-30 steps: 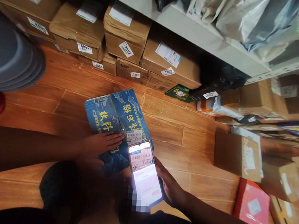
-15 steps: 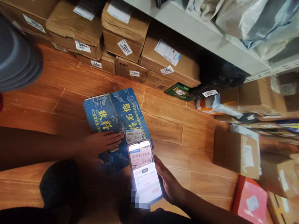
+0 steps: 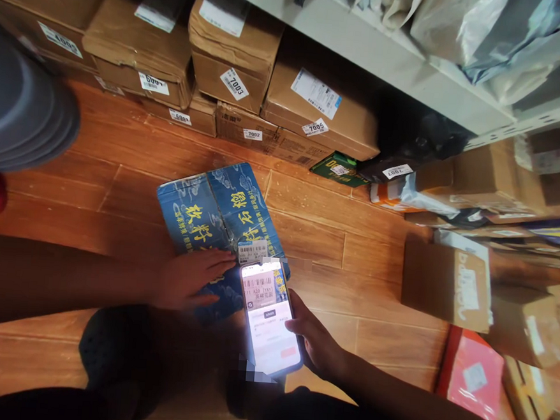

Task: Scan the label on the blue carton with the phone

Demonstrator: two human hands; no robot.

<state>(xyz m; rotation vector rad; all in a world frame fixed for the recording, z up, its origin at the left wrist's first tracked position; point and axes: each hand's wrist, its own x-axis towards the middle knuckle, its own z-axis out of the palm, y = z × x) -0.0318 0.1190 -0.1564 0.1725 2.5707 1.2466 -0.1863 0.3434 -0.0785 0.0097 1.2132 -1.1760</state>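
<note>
Barcode [image 3: 258, 286]: here's the worry, it sits hard against the left edge of the screen [image 3: 270, 337], seemingly cut off there; a slight sideways drift of the phone [image 3: 272, 358] could lose it.
Label [image 3: 252, 251]: pale, near mid-frame, with the phone's top edge right up against it in this view; held too low, the phone might catch only part.
Thumb [image 3: 295, 326]: look at that, lapping the screen's right edge, where a stray press could set something off.
Floor [image 3: 343, 265]: carries the blue box [image 3: 226, 216] left of centre; an uneven push from above could slide it and blur the reading.
Left grip [image 3: 184, 277]: open and flattish, nothing clasped, laid over the box's lower left part, fingertips just left of the label.
Right grip [image 3: 316, 340]: closed round the phone's right side, lower centre; fingers behind it, can't tell how they sit.
Phone: there it is, in the right grip, top leaning left, overlapping the box's lower right in view; the label lies just beyond its top, clear of that grip.
</note>
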